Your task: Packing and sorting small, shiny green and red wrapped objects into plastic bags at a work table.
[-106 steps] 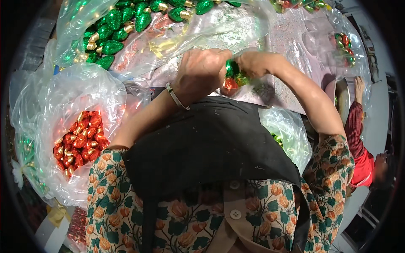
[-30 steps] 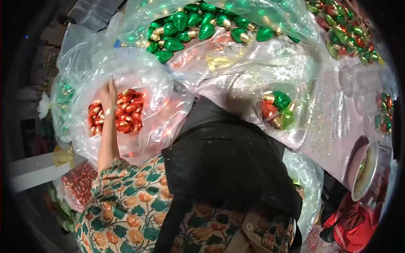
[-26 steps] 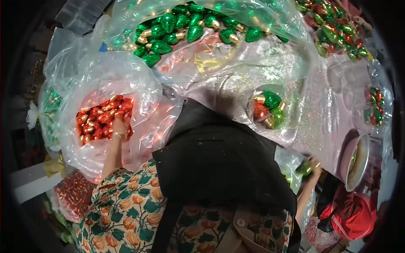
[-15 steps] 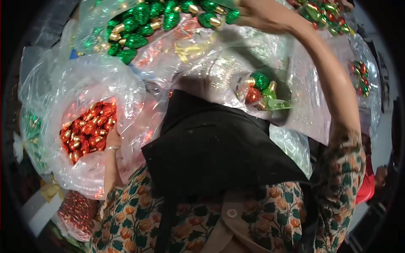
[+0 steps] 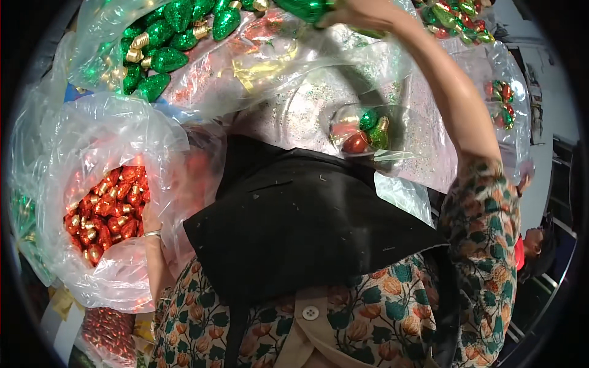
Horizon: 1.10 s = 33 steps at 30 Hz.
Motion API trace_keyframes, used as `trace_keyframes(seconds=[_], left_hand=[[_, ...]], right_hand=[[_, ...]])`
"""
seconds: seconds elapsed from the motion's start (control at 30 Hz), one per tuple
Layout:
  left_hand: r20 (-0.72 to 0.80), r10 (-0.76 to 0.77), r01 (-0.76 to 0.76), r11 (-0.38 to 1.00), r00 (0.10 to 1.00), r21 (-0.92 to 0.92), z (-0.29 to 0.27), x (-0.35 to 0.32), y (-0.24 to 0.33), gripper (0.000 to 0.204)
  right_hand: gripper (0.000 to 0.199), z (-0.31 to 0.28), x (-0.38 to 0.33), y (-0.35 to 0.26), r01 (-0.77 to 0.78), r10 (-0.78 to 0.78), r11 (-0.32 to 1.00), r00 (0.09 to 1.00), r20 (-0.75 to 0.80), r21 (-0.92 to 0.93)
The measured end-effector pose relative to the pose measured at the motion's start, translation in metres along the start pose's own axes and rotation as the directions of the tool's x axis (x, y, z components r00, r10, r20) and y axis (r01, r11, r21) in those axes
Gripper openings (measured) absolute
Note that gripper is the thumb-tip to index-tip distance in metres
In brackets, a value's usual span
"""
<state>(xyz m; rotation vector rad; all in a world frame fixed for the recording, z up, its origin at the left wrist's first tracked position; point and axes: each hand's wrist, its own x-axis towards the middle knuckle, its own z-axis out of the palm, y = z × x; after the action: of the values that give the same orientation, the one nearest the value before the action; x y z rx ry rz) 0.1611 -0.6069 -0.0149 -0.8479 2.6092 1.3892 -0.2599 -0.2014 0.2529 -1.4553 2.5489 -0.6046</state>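
My right hand reaches to the top edge of the view, its fingers closed on a green glittery bulb-shaped ornament. The picture's edge cuts off part of both. My left hand rests at the inner side of a clear plastic bag full of red bulb ornaments; its fingers are hidden by plastic and ornaments. Far left, green bulb ornaments with gold caps lie in an opened clear bag. A clear round container to the right holds red, green and light-green ornaments.
Glitter-strewn plastic sheeting covers the work surface, with a yellow ribbon on it. Mixed red and green ornaments lie far right, with a smaller bunch nearer. A red mesh-like bundle sits lower left. Another person is at the right.
My right hand has moved left over the green ornaments, and more of the one it holds shows. My left hand stays at the red ornaments' bag. The whole view has shifted slightly.
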Motion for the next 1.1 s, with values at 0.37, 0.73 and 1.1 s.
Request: trace_keyframes(seconds=[0.37,0.73,1.1], left_hand=[[0.238,-0.117,-0.046,0.808,0.964,0.587,-0.058,0.022,-0.010,0.056],[0.360,0.850,-0.922,0.370,0.385,0.112,0.027,-0.007,0.434,0.049],[0.493,0.869,-0.999,-0.012,-0.036,-0.052,0.182,0.009,0.484,0.050]], right_hand=[[0.027,-0.035,-0.218,-0.093,-0.732,0.805,0.585,0.576,-0.142,0.349],[0.032,0.059,-0.266,-0.108,-0.145,0.779,0.342,0.597,-0.193,0.929],[0.034,0.063,-0.283,-0.094,-0.108,0.682,0.483,0.668,-0.296,0.869]])
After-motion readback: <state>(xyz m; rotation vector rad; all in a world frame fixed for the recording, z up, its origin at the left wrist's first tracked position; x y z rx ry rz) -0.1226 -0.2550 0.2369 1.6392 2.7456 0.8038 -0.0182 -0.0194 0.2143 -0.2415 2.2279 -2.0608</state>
